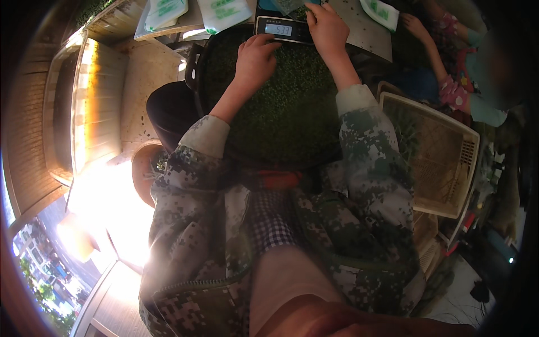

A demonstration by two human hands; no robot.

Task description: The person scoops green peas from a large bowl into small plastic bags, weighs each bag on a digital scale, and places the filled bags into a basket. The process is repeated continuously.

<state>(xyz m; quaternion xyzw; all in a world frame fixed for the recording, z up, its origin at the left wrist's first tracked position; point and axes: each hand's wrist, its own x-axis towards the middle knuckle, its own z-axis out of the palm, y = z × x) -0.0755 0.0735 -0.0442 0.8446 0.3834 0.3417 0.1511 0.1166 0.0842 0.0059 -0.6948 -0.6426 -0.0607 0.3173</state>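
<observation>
At the near edge of the counter (368, 31), above the far side of a broad dark tub (201, 98) of small green pieces (292, 92), lies a digital scale (281, 23) with its display lit. What carries its front is hidden, so a slip toward the tub seems the plainest risk: a push from either wrist could tip it in.

The left hand (255, 60) is half curled, holding nothing visible, its fingertips at the scale's near left corner; whether they press on it cannot be told. If they do, or if they brush the housing, the reading could come out wrong.

The right hand (328, 31) has its thumb and finger drawn together at the right side of a see-through packet (288, 7) on the scale, though whether it grips the packet or loose green bits is unclear. A tug there could drag the packet askew or spill some of its contents, and any weight resting on it could skew the figure.

White bags with green print (224, 14) lie close on the counter's left part; a sideways nudge could put one against the scale. Another person's hand (414, 26) is just past the counter's right edge, so a bump from that side is possible too.
</observation>
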